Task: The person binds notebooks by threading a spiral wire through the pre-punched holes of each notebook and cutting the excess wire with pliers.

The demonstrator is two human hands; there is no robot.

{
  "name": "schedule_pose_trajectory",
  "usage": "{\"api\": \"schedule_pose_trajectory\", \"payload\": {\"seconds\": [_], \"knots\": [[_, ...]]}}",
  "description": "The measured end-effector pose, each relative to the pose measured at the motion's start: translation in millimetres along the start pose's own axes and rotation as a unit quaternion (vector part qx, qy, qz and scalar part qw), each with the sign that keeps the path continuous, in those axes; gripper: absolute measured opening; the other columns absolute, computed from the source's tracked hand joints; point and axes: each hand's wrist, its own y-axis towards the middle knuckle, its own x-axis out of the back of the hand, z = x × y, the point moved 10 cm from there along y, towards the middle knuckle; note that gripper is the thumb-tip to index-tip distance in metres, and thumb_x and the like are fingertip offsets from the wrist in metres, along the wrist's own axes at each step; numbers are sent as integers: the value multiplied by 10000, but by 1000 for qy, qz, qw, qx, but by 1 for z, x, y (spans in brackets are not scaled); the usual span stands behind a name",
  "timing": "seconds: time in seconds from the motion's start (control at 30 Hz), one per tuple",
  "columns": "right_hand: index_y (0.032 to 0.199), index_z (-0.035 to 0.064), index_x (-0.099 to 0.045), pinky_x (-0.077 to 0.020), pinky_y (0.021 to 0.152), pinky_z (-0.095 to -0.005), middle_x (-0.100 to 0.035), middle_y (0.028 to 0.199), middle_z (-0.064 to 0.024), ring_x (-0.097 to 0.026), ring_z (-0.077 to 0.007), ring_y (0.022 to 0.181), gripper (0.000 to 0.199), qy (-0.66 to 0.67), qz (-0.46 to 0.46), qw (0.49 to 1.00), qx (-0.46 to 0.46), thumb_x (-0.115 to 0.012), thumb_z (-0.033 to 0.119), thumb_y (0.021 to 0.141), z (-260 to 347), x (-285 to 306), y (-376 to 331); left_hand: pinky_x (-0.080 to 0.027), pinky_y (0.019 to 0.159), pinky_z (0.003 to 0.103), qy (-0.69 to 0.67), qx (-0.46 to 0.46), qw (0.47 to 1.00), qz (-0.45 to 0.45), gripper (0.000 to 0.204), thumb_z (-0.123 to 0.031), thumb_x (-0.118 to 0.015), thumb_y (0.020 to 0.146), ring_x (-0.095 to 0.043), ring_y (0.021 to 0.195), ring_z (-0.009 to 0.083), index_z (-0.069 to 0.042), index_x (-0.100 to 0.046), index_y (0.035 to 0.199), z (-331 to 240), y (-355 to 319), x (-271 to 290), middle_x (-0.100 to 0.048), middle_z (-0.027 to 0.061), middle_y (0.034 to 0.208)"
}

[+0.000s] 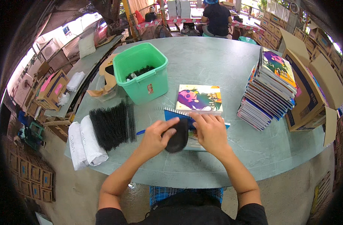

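Two hands meet at frame centre. Left hand [156,137] curls around a dark rounded object [177,135], gripping it; right hand [210,131] lies flat, fingers spread, pressing a blue notebook [179,114] on the grey-green table [216,67]. Just above lies another colourful notebook [200,98]. Black binding coils [112,125] lie left of centre, green bin [141,73] upper left, notebook stack [270,88] right.

The counter [216,60] at centre frame looks like smooth, matt grey-green stone. The green tub [141,75] at upper left is glossy plastic. Notebook covers [199,98] are shiny printed paper; the box [310,90] at right is matt cardboard; the binding combs [111,125] are black plastic.
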Motion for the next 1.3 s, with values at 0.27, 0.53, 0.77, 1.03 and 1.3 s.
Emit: {"api": "schedule_pose_trajectory", "payload": {"seconds": [0.27,0.53,0.77,1.03,1.3], "knots": [[923,-8,-657,-467,772,-247,-668,924,-73,-596,-106,858,181,514,31,796,-319,-707,73,769,-107,-14,-45,-478,809,283,-37,15,995,91,280,-81,-635,812,-621,937,189,-106,-658,1089,-1,13,-28,-656,132,1002],[967,-12,-642,-464,788,-247,-655,936,-54,-577,-95,849,201,558,-13,754,-346,-692,59,786,-99,-34,-45,-490,757,276,-55,-15,990,128,304,-80,-644,793,-624,850,159,-84,-653,1097,-1,12,-41,-664,88,1030],[997,-18,-638,-477,748,-232,-657,902,-43,-578,-86,802,213,550,-28,772,-318,-676,28,793,-90,-34,-48,-471,825,296,-107,18,993,48,314,-65,-660,775,-601,942,141,-57,-649,1088,-3,21,-33,-670,79,1020],[1008,-5,-639,-484,734,-236,-661,892,-44,-579,-83,783,221,566,-3,763,-313,-669,10,790,-94,-37,-51,-500,734,302,-45,-52,993,91,259,-103,-614,853,-617,837,140,-58,-642,1107,-29,24,-49,-671,78,977],[1082,-4,-627,-488,776,-245,-654,980,-50,-590,-92,865,325,508,103,789,-331,-644,-65,764,-93,-43,-52,-481,730,302,-94,-72,993,11,301,-95,-641,817,-612,788,166,-89,-643,1119,-45,34,-40,-657,106,955]]}}
